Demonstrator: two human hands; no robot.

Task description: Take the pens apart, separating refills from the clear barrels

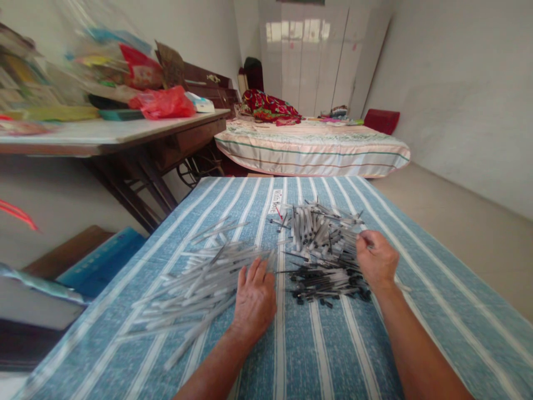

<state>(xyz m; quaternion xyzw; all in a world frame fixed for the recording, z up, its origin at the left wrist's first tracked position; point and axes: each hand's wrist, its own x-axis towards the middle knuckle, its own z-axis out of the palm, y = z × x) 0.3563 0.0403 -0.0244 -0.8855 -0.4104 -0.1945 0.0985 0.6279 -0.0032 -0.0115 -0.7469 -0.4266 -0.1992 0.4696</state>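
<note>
On a blue-and-white striped cloth lies a loose pile of long translucent grey tubes [200, 283] that look like pen barrels. My left hand [256, 297] rests at its right edge, palm down, fingers stretched out over the tube ends. To the right is a heap of shorter whitish tubes [308, 225], and nearer to me a bunch of thin black-ended sticks [320, 280] with small black caps among them. My right hand [378, 258] is at the right side of this heap, thumb and fingers pinched together. Whatever is between those fingertips is too small to make out.
The striped cloth [416, 311] covers the table. A side table [162, 130] at left carries a red plastic bag [169, 103] and other packages. Beneath it is a blue box [100, 261]. A bed [312, 147] stands beyond the table, before a white wardrobe [308, 66].
</note>
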